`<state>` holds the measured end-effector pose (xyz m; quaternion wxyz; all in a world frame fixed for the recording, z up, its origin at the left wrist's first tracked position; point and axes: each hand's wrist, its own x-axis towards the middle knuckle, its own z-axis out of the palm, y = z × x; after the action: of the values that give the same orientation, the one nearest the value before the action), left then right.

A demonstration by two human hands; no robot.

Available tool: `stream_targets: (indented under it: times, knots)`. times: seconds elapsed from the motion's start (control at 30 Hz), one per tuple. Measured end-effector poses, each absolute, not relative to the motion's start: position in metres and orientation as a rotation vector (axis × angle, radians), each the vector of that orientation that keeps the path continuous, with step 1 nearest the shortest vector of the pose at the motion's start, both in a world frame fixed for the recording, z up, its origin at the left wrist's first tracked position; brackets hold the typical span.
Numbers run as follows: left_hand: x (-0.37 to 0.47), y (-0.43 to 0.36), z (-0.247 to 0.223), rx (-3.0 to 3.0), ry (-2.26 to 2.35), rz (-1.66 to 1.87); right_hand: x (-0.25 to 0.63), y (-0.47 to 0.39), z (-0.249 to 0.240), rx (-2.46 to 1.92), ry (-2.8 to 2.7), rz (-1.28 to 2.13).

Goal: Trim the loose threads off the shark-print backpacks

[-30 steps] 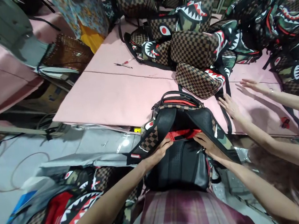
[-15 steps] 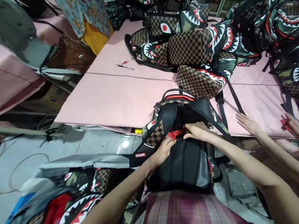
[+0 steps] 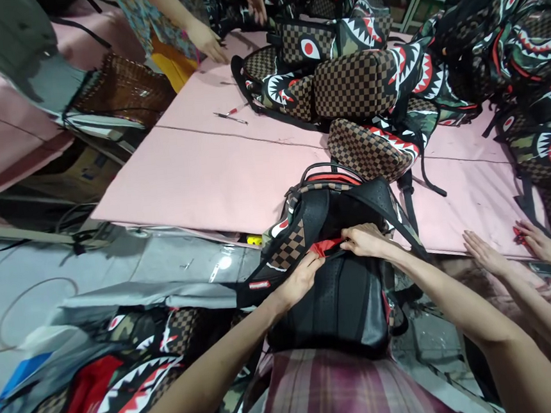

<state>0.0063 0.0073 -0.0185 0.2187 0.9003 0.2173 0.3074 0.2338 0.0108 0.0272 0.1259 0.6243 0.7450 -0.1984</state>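
A black backpack point(image 3: 342, 310) with checkered and camouflage trim leans against the table edge in front of my lap, its padded back and shoulder straps facing me. Between the straps a slit pocket shows its red lining point(image 3: 328, 247). My left hand point(image 3: 303, 278) is closed on the left end of that pocket's edge, fingers pinched at the red cloth. At the right end, my right hand point(image 3: 364, 240) grips the pocket edge, with its fingertips partly tucked out of sight. The carry handle point(image 3: 323, 166) stands up at the top of the bag.
Shark-mouth backpacks point(image 3: 356, 84) are heaped across the pink table point(image 3: 195, 175). Two pens point(image 3: 230, 117) lie there. More bags point(image 3: 128, 399) sit low at my left. At right, a co-worker's hands point(image 3: 487, 255) rest near the edge; another person's hand point(image 3: 205, 40) reaches in at the far side.
The pocket's red lining shows more widely between my hands, which stay in place. Across the table, another person's hands have come into view. The co-worker's hand at right has shifted rightward.
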Motion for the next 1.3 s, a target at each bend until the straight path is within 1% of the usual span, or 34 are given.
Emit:
stream_targets:
  times: [0.2, 0.27, 0.3, 0.33, 0.43, 0.47, 0.5, 0.6, 0.67, 0.8, 0.9, 1.07, 1.13, 1.2, 1.3]
  knots:
    - [0.010, 0.008, -0.015, 2.448, 0.565, 0.896, 0.232, 0.011, 0.017, 1.888, 2.186, -0.786]
    - [0.012, 0.008, -0.018, 2.424, 0.543, 0.947, 0.233, 0.011, 0.014, 1.940, 2.204, -0.918]
    - [0.012, 0.008, -0.020, 2.413, 0.533, 0.970, 0.233, 0.011, 0.013, 1.997, 2.205, -1.067]
    - [0.013, 0.008, -0.022, 2.404, 0.526, 0.981, 0.234, 0.011, 0.012, 2.074, 2.192, -1.288]
    - [0.013, 0.007, -0.028, 2.392, 0.546, 0.989, 0.234, 0.009, 0.011, 2.247, 2.022, -2.098]
    - [0.012, 0.007, -0.030, 2.391, 0.566, 0.967, 0.234, 0.008, 0.011, 2.264, 1.961, -2.272]
    - [0.013, 0.008, -0.030, 2.385, 0.605, 0.927, 0.234, 0.007, 0.011, 2.279, 1.927, -2.352]
    - [0.017, 0.016, -0.026, 2.319, 0.792, 0.738, 0.235, 0.004, 0.010, 2.327, 1.906, -2.352]
    - [0.025, 0.027, -0.016, 2.311, 0.902, 0.553, 0.236, 0.004, 0.010, 2.339, 1.904, -2.378]
    - [0.044, 0.049, 0.009, 2.483, 0.767, 0.078, 0.238, 0.002, 0.015, 2.386, 1.835, -2.460]
    - [0.056, 0.054, 0.018, 2.476, 0.665, 0.026, 0.241, -0.002, 0.018, 2.438, 1.819, -2.474]
    - [0.069, 0.043, 0.017, 2.391, 0.766, 0.104, 0.245, -0.006, 0.013, 2.463, 1.827, -2.424]
    - [0.073, 0.039, 0.018, 2.318, 0.860, 0.123, 0.247, -0.005, 0.011, 2.471, 1.856, -2.339]
    - [0.076, 0.038, 0.021, 2.189, 0.959, 0.139, 0.249, -0.005, 0.013, 2.477, 1.954, -2.161]
    - [0.076, 0.039, 0.022, 2.073, 1.096, 0.149, 0.251, -0.006, 0.023, 2.497, 2.097, -1.628]
